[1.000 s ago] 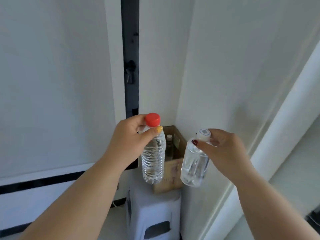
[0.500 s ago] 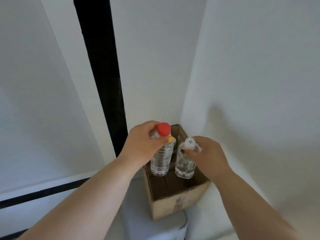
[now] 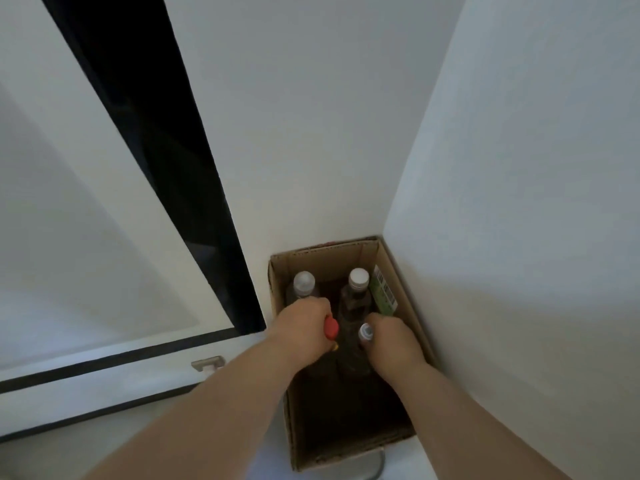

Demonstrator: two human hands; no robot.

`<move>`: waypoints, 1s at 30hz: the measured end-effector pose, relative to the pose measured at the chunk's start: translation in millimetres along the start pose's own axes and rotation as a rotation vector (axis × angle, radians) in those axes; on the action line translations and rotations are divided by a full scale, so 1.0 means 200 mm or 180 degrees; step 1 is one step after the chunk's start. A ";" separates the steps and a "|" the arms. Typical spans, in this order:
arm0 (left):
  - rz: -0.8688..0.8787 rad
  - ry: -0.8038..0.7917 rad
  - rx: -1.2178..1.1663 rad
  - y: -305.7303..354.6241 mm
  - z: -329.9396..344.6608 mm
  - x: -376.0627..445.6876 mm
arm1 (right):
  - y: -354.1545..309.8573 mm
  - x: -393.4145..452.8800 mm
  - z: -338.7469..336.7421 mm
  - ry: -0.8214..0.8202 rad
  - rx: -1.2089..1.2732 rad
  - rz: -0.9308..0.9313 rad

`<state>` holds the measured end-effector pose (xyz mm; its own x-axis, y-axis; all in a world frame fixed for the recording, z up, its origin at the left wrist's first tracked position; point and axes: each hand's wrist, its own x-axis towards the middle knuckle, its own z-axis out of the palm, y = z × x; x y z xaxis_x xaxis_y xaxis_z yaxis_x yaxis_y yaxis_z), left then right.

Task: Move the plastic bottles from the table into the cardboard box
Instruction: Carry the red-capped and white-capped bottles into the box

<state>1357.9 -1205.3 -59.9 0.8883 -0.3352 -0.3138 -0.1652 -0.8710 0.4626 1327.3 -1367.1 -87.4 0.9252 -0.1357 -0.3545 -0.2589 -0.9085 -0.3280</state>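
Note:
An open cardboard box [image 3: 405, 296] stands in the wall corner. Both my hands reach down inside it. My left hand [image 3: 304, 327] grips a clear bottle by its neck; only the red cap [image 3: 331, 328] shows. My right hand [image 3: 391, 341] holds a second clear bottle, its white cap [image 3: 365, 331] peeking out beside my fingers. At the box's far end stand two more bottles, one with a pale cap [image 3: 304, 281] on the left and one with a white cap [image 3: 358, 277] on the right. The held bottles' bodies are lost in the dark interior.
White walls close in behind and to the right of the box. A green labelled carton [image 3: 382, 292] leans on the box's right wall. A dark vertical gap [image 3: 166, 140] and a black-trimmed panel lie to the left. The box rests on a white stool [image 3: 273, 459].
The view has tilted down over the box. Both hands have gone from above the box's rim to deep inside it, carrying the two bottles down with them.

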 end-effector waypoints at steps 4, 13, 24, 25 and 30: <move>0.0111 0.0015 0.0703 -0.05 0.04 0.05 | 0.02 0.07 0.02 -0.0285 -0.0276 -0.0045; -0.0015 0.0127 0.1190 -0.06 0.09 0.09 | 0.02 0.12 0.04 -0.0443 -0.0745 -0.0075; 0.0089 0.0072 0.1463 -0.05 0.08 0.03 | 0.03 0.10 0.05 -0.0399 -0.0737 -0.0137; 0.0108 0.0082 0.1426 -0.05 0.07 0.02 | 0.03 0.09 0.05 -0.0375 -0.0658 -0.0149; 0.0091 0.0573 0.0458 -0.05 0.00 -0.09 | 0.02 -0.03 -0.05 0.0427 0.0512 -0.0277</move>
<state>1342.9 -1190.8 -58.1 0.9424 -0.3021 -0.1434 -0.2393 -0.9087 0.3421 1323.9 -1374.2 -79.1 0.9718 -0.1207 -0.2026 -0.2075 -0.8458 -0.4915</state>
